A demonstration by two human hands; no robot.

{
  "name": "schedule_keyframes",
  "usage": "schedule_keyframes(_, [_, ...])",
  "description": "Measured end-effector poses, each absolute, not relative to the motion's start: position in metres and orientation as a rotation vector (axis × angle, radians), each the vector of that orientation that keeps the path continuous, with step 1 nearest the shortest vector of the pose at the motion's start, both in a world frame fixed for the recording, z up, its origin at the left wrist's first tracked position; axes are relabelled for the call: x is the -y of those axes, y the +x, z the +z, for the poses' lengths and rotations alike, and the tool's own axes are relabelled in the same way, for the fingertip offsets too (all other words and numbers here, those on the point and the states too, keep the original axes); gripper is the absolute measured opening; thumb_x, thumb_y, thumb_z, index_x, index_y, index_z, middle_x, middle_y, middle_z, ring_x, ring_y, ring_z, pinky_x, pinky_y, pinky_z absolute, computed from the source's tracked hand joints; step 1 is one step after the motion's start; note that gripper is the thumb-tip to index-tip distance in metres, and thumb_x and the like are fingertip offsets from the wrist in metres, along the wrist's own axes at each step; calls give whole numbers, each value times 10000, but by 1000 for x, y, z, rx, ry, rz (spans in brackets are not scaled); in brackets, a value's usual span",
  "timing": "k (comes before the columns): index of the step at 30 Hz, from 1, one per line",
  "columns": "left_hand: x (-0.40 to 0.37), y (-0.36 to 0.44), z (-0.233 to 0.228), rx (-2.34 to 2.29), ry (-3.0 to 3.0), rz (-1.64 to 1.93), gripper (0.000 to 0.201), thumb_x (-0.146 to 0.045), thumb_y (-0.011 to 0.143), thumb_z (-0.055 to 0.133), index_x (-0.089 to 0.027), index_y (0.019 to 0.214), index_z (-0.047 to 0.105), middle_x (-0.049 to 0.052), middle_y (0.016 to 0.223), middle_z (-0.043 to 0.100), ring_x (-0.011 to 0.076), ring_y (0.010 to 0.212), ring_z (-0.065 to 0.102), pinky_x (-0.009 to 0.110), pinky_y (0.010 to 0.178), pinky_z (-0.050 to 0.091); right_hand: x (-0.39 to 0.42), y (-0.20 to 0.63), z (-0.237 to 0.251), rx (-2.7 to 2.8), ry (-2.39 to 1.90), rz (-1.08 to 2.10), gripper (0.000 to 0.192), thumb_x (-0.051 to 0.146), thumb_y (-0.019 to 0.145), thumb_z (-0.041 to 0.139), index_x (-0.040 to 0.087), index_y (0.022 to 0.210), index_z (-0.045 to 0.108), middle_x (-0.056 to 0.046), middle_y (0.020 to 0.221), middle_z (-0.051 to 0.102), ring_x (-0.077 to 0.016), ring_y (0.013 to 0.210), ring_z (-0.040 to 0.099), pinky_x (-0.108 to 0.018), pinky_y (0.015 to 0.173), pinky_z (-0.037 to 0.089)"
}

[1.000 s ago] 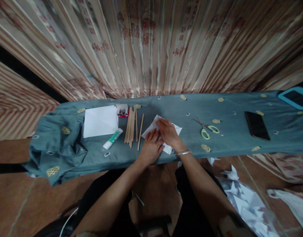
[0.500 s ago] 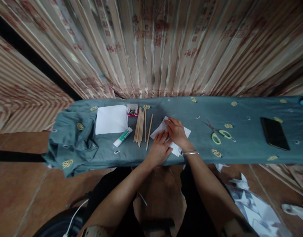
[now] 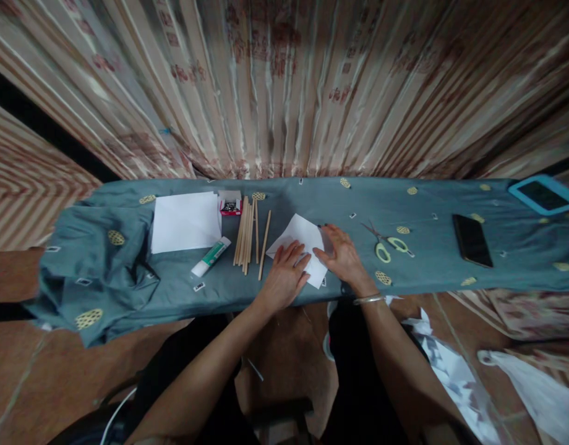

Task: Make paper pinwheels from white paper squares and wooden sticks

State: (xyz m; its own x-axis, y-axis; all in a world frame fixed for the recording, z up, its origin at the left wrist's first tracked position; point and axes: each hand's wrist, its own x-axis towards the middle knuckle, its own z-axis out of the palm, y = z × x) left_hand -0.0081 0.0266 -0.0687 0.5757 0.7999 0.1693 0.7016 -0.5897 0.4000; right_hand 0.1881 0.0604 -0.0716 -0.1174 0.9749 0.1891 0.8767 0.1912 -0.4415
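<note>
A folded sheet of white paper (image 3: 303, 230) lies on the cloth-covered table in front of me. My left hand (image 3: 284, 275) rests flat on its lower left part, fingers stretched out. At the paper's right edge is my right hand (image 3: 342, 254), fingers extended and the thumb reaching onto the sheet; a flap of the paper shows beside that thumb. Left of the paper are several thin wooden sticks (image 3: 245, 238), one lying apart from the bunch. Scissors with green handles (image 3: 383, 242) lie to the right of my right hand.
On the left are a stack of white paper (image 3: 187, 222), a glue stick (image 3: 211, 256) and a small red-and-white box (image 3: 230, 204). A black phone (image 3: 472, 241) and a blue-framed tablet (image 3: 547, 194) lie at the right. Paper scraps (image 3: 444, 364) are on the floor side.
My right hand has slid off the paper's middle to its right edge, uncovering more of the sheet. The left hand stays pressed on it. The view has shifted toward the right.
</note>
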Motion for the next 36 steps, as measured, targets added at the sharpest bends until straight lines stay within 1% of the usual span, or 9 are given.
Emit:
schedule_keyframes(4, [-28,-3,-70,-1248,2543,434,411,-271,927,531,-135,1316,533,151,1446,495,294,1416,347,531,1176,246,-63,179,-74,2035,-1738,308,616,348,815,604,99,1369,502,-205,1421,508,-339,1331,453,-522,1065,396])
schedule_keyframes(9, [-28,-3,-72,-1257,2573,448,422,-277,921,538,-150,1324,527,144,1444,500,302,1393,380,535,1165,258,-67,172,-75,2010,-1709,280,573,314,799,592,124,1336,530,-186,1399,534,-339,1302,477,-529,1050,406])
schedule_keyframes(16, [-28,-6,-73,-1233,2585,452,399,-277,924,540,-131,1295,551,159,1446,495,309,1389,385,539,1165,257,-72,196,-80,1909,-1733,224,521,298,800,554,80,1272,570,-215,1344,572,-347,1258,513,-535,1029,423])
schedule_keyframes(20, [-28,-6,-73,-1223,2590,468,395,-273,925,536,-135,1294,549,154,1445,497,308,1388,386,536,1164,260,-77,214,-84,1873,-1703,149,484,286,794,538,90,1233,589,-206,1285,612,-336,1207,549,-531,1037,422])
schedule_keyframes(24, [-28,-7,-73,-1218,2589,480,389,-274,925,532,-142,1290,546,153,1445,495,301,1387,388,531,1165,257,-77,227,-83,1859,-1714,53,441,213,785,511,93,1201,599,-186,1204,657,-321,1150,587,-526,1027,436])
schedule_keyframes(28, [-29,-6,-75,-1214,2555,484,400,-273,923,528,-150,1303,527,149,1445,494,298,1397,375,537,1171,243,-69,224,-71,1830,-1695,-20,415,129,810,458,111,1196,609,-171,1221,650,-293,1169,579,-501,1035,440])
schedule_keyframes(30, [-29,-6,-75,-1210,2519,500,447,-271,922,523,-142,1347,477,157,1448,489,292,1401,369,537,1174,240,-61,216,-64,1866,-1603,37,381,121,847,434,158,1169,635,-131,1213,667,-263,1163,588,-470,1045,443])
schedule_keyframes(33, [-31,-7,-77,-1226,2439,565,537,-270,925,503,-114,1420,365,192,1469,452,275,1406,365,536,1170,261,-48,198,-58,1969,-1455,256,339,121,876,432,203,1092,680,-81,1142,706,-227,1087,631,-419,1005,484])
schedule_keyframes(36, [-34,-7,-80,-1245,2391,610,504,-241,926,481,-121,1405,384,194,1480,433,267,1392,387,529,1154,298,-39,182,-58,2080,-1365,406,342,103,878,431,206,1065,699,-74,1119,708,-224,1073,630,-421,1009,482])
